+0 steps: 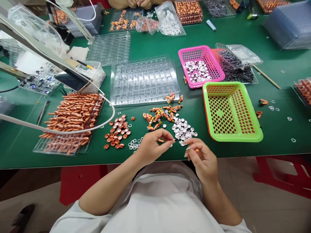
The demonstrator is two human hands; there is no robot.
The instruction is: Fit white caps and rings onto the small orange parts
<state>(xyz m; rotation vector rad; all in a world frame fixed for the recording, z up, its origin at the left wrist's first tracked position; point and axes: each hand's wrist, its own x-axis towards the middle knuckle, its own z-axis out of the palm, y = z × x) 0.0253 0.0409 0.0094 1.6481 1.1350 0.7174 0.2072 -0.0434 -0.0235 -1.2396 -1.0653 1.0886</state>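
Observation:
At the table's front edge, my left hand (155, 145) is closed, thumb and forefinger together. What its fingertips pinch is too small to make out; a bit of orange shows between the fingers. My right hand (203, 160) pinches a small whitish piece (188, 149), and an orange bit shows behind its thumb. Just beyond the hands lies a pile of white discs (184, 129). Curved orange parts (159, 114) with yellow bits are heaped behind it. Left of my left hand lie orange cups (118, 131) and thin white rings (134, 144).
A green basket (258, 129) stands at right, near a pink basket (181, 60) holding discs. Clear plastic trays (143, 81) lie mid-table. At left, stacked orange parts (73, 113) fill a tray under a white cable (113, 111). Another person's hands (138, 3) appear at the far edge.

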